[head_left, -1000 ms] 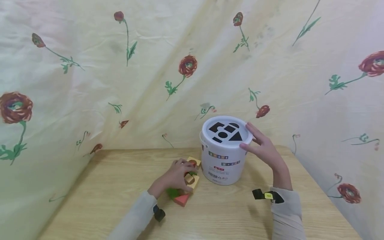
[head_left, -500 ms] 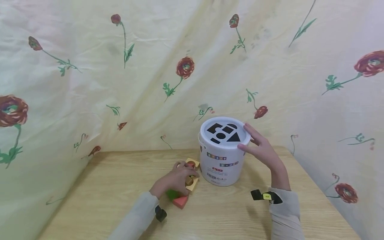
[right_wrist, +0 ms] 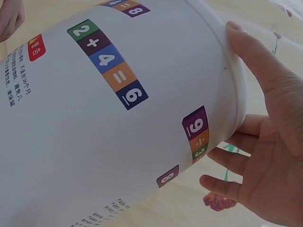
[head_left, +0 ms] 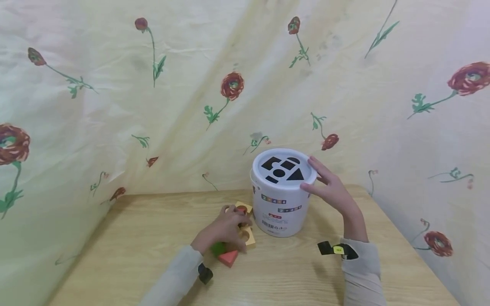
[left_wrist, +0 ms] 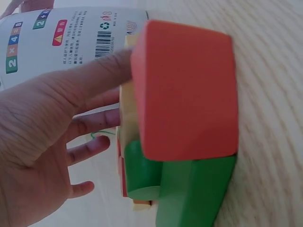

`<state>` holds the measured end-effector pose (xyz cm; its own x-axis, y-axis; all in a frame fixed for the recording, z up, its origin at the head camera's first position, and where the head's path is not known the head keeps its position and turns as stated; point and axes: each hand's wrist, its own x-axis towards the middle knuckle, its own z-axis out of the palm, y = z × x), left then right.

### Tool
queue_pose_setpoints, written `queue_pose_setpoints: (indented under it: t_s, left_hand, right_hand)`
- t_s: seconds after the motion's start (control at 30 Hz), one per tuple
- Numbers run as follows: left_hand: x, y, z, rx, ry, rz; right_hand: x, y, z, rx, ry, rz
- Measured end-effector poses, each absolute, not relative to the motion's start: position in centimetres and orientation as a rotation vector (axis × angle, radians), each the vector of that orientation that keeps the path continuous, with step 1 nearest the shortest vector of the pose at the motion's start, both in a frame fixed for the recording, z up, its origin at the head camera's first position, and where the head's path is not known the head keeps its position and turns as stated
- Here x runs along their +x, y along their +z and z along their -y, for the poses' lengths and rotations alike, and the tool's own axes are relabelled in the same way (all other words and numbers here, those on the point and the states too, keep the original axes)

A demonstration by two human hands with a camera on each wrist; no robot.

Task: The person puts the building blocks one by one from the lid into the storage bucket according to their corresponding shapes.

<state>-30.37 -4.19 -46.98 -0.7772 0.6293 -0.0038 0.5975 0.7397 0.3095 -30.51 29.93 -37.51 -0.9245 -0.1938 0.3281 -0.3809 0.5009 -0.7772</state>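
My left hand [head_left: 223, 229] is over a small group of wooden blocks, its fingers curved down among them. Thumb and forefinger hold a yellow block with a round notch [head_left: 250, 239]; the fingertips are partly hidden behind blocks in the left wrist view. Near the palm lie a red block [left_wrist: 189, 94], a green block [left_wrist: 189, 189] and a green cylinder [left_wrist: 142, 172]. My right hand [head_left: 334, 191] holds the rim of a white bucket [head_left: 277, 216], thumb in front and fingers round the side. The bucket's lid [head_left: 260, 163] has several dark shaped openings.
Another yellow block [head_left: 245, 206] lies behind the left hand, close to the bucket. The wooden table [head_left: 153, 238] ends at the back against a flowered cloth [head_left: 183, 85], which also hangs along both sides.
The view shifts slightly. My left hand and the notched yellow block move a little to the right relative to the bucket. A small tan piece over its notch is no longer visible. The right hand stays on the rim.
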Motion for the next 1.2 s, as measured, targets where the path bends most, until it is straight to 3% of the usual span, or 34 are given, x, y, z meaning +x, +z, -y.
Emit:
queue_pose_setpoints:
  t_s: [1.2]
  left_hand:
    - [-29.3, -47.8, 5.1, 1.179, 0.543, -2.939]
  right_hand:
    - [-30.4, -37.7, -29.9, 0.511, 1.407, 2.539]
